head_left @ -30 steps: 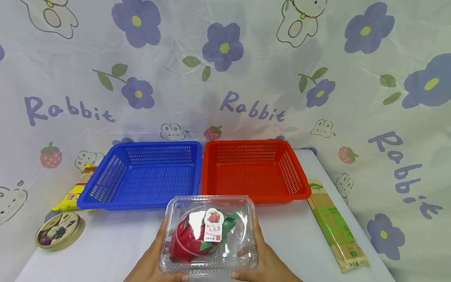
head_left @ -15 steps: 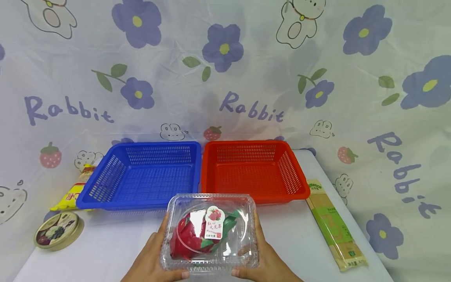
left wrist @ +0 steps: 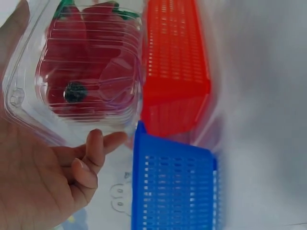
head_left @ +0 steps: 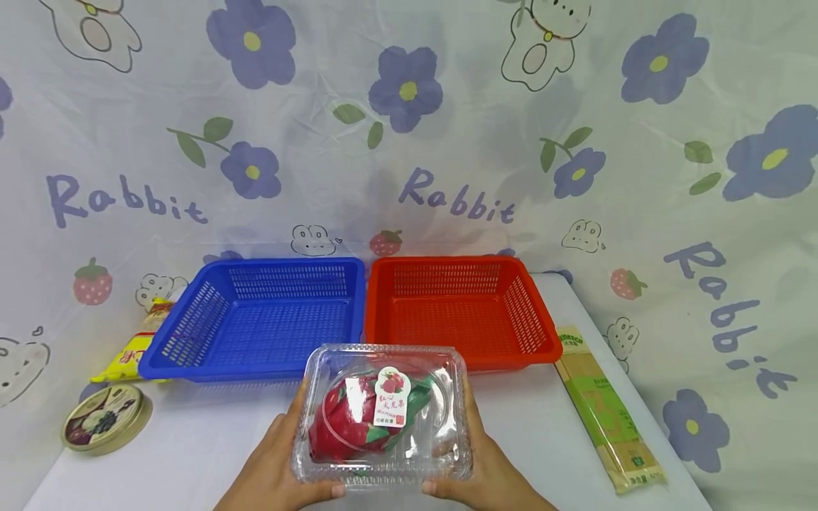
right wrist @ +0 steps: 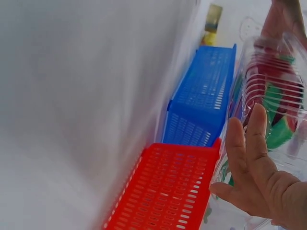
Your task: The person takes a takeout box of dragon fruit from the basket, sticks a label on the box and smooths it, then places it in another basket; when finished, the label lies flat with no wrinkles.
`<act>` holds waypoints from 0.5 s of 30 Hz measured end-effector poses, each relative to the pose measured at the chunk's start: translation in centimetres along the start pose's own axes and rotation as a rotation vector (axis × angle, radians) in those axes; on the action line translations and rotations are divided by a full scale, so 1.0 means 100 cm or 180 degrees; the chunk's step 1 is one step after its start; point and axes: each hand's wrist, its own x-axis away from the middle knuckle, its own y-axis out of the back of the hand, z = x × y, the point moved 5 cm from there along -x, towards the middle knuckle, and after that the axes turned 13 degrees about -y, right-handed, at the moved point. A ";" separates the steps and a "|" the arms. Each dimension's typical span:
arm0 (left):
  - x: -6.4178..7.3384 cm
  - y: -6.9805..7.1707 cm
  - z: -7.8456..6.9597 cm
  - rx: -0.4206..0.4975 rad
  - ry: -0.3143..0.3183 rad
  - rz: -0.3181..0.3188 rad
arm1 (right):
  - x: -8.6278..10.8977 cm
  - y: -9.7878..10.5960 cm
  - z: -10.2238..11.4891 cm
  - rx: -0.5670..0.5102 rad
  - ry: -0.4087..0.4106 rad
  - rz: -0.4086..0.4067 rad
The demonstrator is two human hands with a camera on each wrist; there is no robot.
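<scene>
A clear plastic clamshell box (head_left: 415, 454) with a ribbed rim is held up between both hands, close in front of the baskets in the head view. Inside lies a red dragon fruit (head_left: 345, 429) with green tips, and a white label (head_left: 390, 397) is stuck on the lid. My left hand (head_left: 271, 454) grips the left side, its thumb along the near edge. On the opposite side my right hand (head_left: 495, 465) grips likewise. Fingers of the left hand (left wrist: 43, 177) spread beneath the box in the left wrist view; those of the right hand (right wrist: 259, 167) lie against its ribbed base.
A blue basket (head_left: 255, 372) and a red basket (head_left: 543, 348) stand side by side at the back. Left of them are a yellow snack packet (head_left: 124, 358) and a round gold tin (head_left: 107, 419). A long green-and-tan packet (head_left: 610, 411) lies on the right of the white table (head_left: 204, 419).
Both hands have raised the clamshell box slightly in the head view, so it overlaps the baskets' near rims a little more. The baskets and other packets stay where they were.
</scene>
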 end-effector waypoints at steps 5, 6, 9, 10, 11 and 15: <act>-0.003 0.002 -0.005 -0.0017 -0.0082 -0.0014 | -0.001 0.003 0.004 0.0088 0.0126 -0.0077; -0.004 0.003 -0.005 -0.0032 -0.0112 -0.0026 | -0.001 0.003 0.004 0.0089 0.0143 -0.0079; -0.006 0.004 -0.007 -0.0052 -0.0153 -0.0051 | -0.001 0.004 0.006 0.0056 0.0159 -0.0086; -0.006 0.004 -0.007 -0.0052 -0.0157 -0.0059 | -0.001 0.004 0.007 0.0052 0.0162 -0.0090; -0.006 0.004 -0.007 -0.0055 -0.0158 -0.0063 | 0.000 0.004 0.007 0.0058 0.0179 -0.0086; -0.009 0.005 -0.008 -0.0079 -0.0213 -0.0092 | 0.000 0.006 0.009 0.0094 0.0061 -0.0203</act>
